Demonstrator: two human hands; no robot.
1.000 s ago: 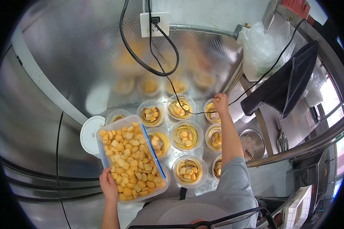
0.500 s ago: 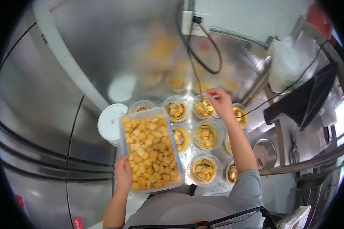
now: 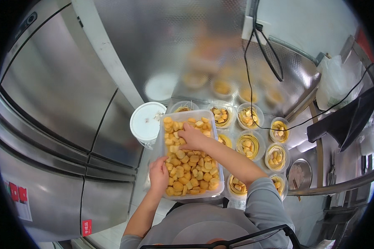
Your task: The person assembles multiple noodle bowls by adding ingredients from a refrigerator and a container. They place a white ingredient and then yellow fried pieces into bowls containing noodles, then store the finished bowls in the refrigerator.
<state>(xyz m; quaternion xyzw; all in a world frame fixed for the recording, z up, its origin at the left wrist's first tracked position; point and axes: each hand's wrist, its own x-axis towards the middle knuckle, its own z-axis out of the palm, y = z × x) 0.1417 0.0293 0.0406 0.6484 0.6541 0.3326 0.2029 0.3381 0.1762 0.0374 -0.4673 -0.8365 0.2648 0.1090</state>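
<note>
Big silver doors [image 3: 58, 83] stand left of the tabletop [image 3: 266, 135]; a shiny, bumpy metal wall [image 3: 153, 37] runs along its back edge.

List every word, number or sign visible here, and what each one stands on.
Red label, on the fridge: printed characters, not copied here.
Red-and-white sheet, also on the fridge: too small to read.
Bucket: side marks, too blurred to read.
Bag: faint marks, unreadable.

The right hand [image 3: 190, 138] has fingertips hidden among yellow pieces [image 3: 191, 178]; the tub [image 3: 161, 139] covers part of a bowl [image 3: 183, 109] near the surface's [image 3: 267, 140] far left corner.
</note>
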